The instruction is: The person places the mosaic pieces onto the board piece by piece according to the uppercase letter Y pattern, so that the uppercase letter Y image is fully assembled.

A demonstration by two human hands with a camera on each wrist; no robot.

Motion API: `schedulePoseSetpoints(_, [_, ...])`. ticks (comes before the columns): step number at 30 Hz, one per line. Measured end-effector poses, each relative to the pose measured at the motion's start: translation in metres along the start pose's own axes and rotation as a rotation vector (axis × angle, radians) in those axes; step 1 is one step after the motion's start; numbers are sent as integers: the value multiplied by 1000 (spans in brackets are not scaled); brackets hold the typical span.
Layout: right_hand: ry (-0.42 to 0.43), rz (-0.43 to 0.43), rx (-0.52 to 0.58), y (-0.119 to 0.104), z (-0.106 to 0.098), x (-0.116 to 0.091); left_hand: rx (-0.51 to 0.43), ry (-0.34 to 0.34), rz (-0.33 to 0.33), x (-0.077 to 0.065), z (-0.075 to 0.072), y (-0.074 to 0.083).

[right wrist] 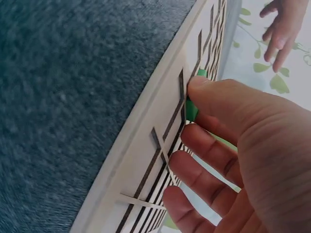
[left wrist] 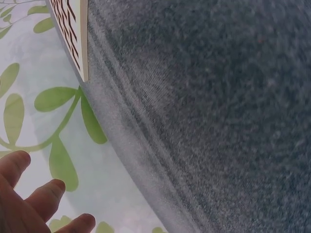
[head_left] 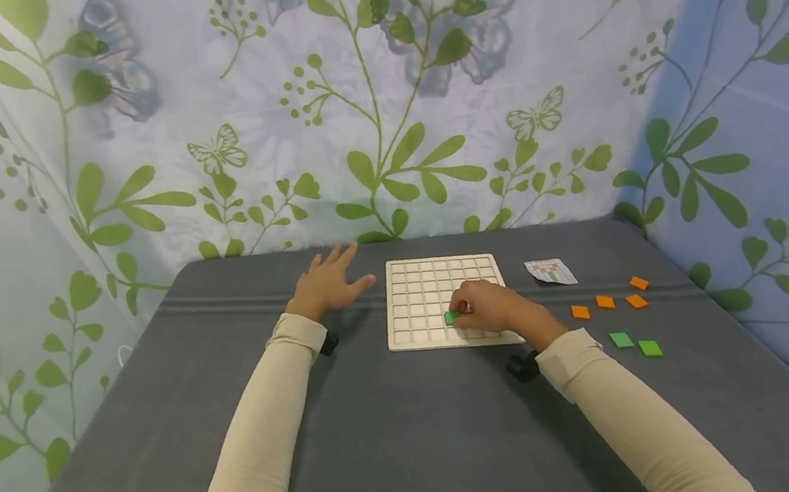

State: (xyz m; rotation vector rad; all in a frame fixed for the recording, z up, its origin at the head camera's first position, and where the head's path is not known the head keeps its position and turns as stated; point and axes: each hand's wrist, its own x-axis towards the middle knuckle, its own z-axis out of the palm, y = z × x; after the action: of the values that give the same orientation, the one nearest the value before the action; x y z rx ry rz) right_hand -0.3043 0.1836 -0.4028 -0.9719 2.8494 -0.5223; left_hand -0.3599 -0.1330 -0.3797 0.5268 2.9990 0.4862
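A pale wooden board with a grid of raised lines lies flat on the table. Over its near half, my right hand pinches a small green square tile between thumb and index finger. In the right wrist view the tile is right at the grid lines, partly hidden by the thumb, and the other fingers curl loosely below. To the left of the board, my left hand has its fingers spread and nothing in them. Its fingertips also show at the lower left of the left wrist view.
Several orange tiles lie scattered to the right of the board. Nearer me are two more tiles, one mid-green and one brighter green. A small printed paper with a coloured grid rests beside the board. Patterned cloth hangs behind the grey table.
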Motion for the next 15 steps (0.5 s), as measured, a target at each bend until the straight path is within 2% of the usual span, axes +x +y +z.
schedulePoseSetpoints(3, [-5,-14,11,1,-1,0,4,-15,-8,4,4,-1])
schedulePoseSetpoints(8, [-8,23,2,4,-8,-10,3,-20,-2,8,9,1])
schedulePoseSetpoints(11, [10,74,4,17,-20,-29,-1,-6,18,7,7,4])
schedulePoseSetpoints(15, [45,149,8,46,-41,-70,-5,-12,57,6,6,5])
